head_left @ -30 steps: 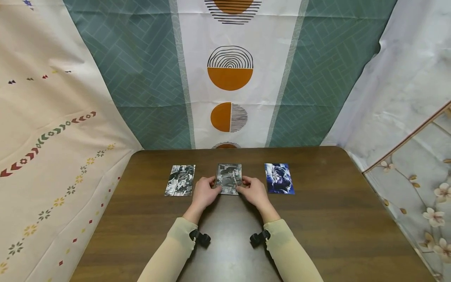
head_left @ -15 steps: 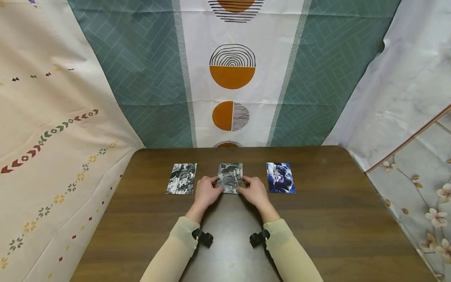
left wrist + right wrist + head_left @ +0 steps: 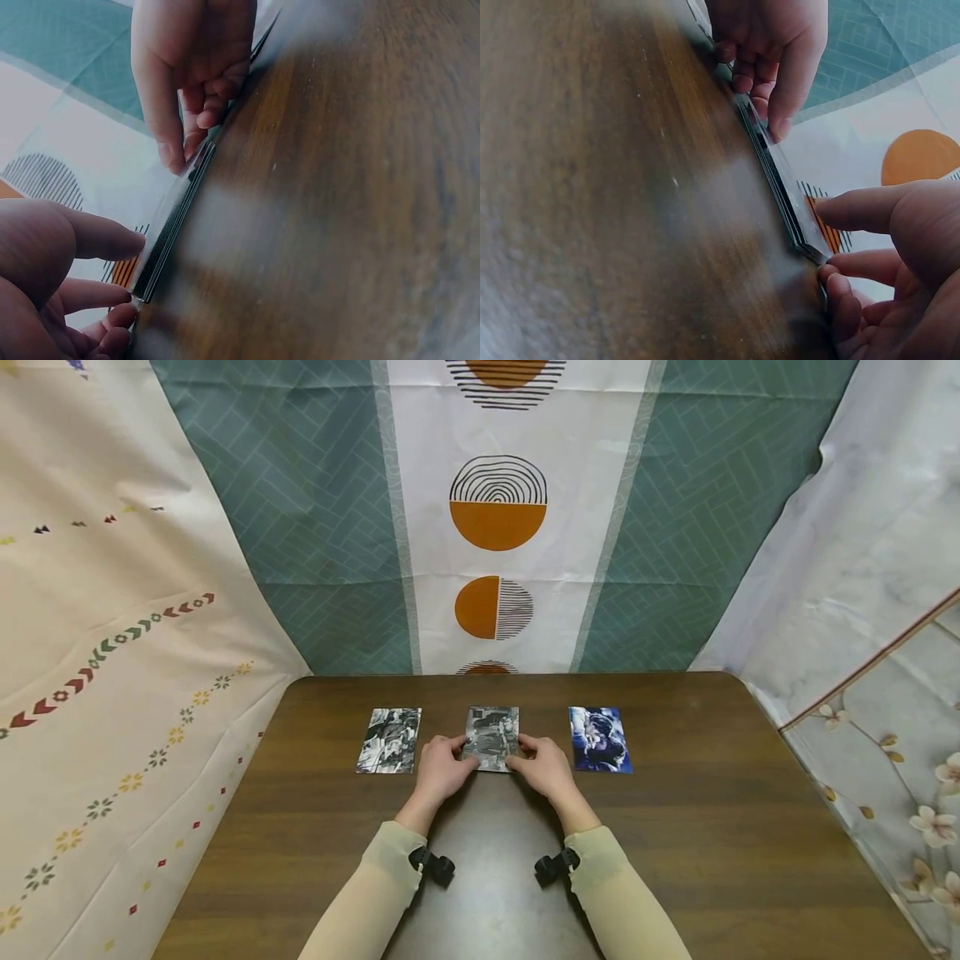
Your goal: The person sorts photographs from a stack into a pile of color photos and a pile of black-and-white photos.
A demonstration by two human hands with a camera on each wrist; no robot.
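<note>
A thin stack of black-and-white photos point(image 3: 492, 735) lies flat at the middle of the brown table point(image 3: 712, 827). My left hand point(image 3: 448, 762) pinches its left lower edge and my right hand point(image 3: 534, 760) pinches its right lower edge. In the left wrist view the stack's edge point(image 3: 171, 229) runs between my left fingers point(image 3: 105, 238) and the right hand point(image 3: 191, 82). The right wrist view shows the same stack point(image 3: 778, 176) between my right fingers point(image 3: 847, 214) and the left hand point(image 3: 776, 60), with the thumbs on top.
A black-and-white photo point(image 3: 389, 741) lies to the left of the stack and a blue-toned photo point(image 3: 600, 739) to the right, both flat. Patterned cloth hangs behind the table point(image 3: 495, 527) and on both sides. Bare wood stretches toward me.
</note>
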